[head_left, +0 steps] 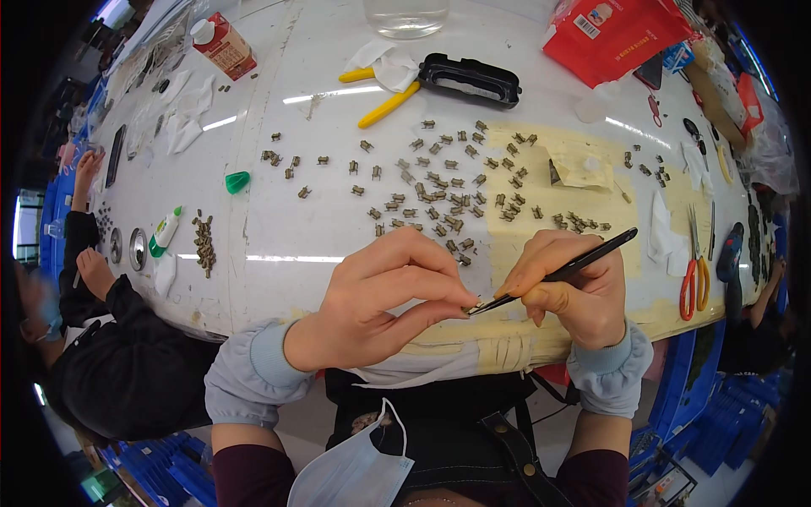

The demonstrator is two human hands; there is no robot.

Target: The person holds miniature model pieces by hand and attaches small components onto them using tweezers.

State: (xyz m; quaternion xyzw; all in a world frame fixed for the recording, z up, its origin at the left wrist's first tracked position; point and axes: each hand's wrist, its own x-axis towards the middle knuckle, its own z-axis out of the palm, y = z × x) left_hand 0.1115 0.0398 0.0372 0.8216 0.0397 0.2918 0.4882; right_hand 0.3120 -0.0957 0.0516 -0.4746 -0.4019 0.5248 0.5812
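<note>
In front of me, close to the table's near edge, both hands meet over one small metal part (pixel 475 306). My left hand (pixel 380 291) pinches that part between thumb and fingertips, which cover most of it. Black tweezers (pixel 583 258) are gripped in my right hand (pixel 574 287), slanting down to the left. Their pointed tip touches or nearly touches the part; which one is too small to tell. Just beyond my hands, many small brownish metal parts (pixel 435 196) lie scattered, most dense in the middle, some on yellowish tape (pixel 583 127).
Scissors (pixel 694 270) lie right of my right hand. Further off are yellow-handled pliers (pixel 389 106), a black case (pixel 470 80), a red bag (pixel 612 38) and a drink carton (pixel 226 49). To the left are a glue bottle (pixel 166 232), a pile of parts (pixel 204 243) and a person in black (pixel 127 363).
</note>
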